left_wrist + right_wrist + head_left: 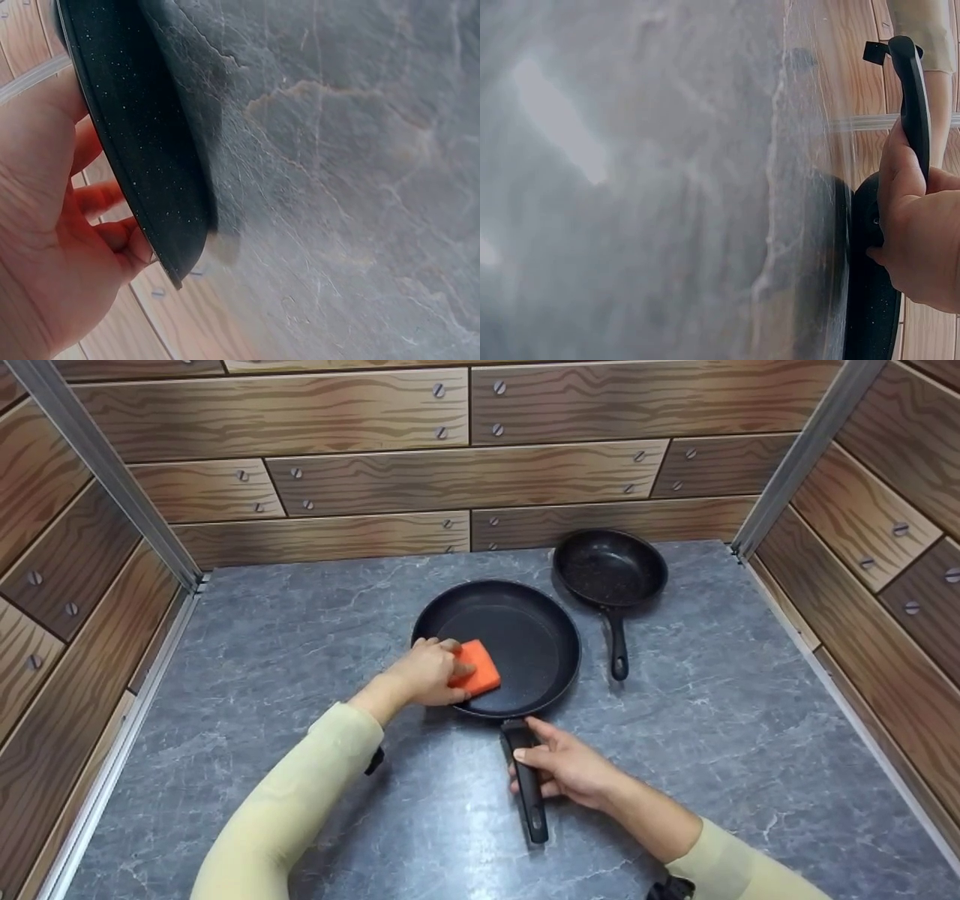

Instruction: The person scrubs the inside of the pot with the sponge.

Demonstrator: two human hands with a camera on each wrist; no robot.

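Observation:
A large black frying pan (525,652) lies on the grey marbled table, its handle pointing toward me. My left hand (431,671) holds an orange sponge (480,671) against the left inner side of that pan. From the left wrist view, the pan's speckled outer wall (142,142) hides the sponge, while the left hand (60,225) reaches over the rim. My right hand (574,765) grips the pan's handle (531,799) near the pan body, thumb on top and fingers underneath. The right wrist view shows this right hand (922,232) around the black handle (911,97).
Behind and to the right stands a smaller black frying pan (611,570), its handle (617,649) also toward me. Wood-patterned walls (367,480) with metal corner posts (810,450) enclose the table (300,607) at the back and both sides.

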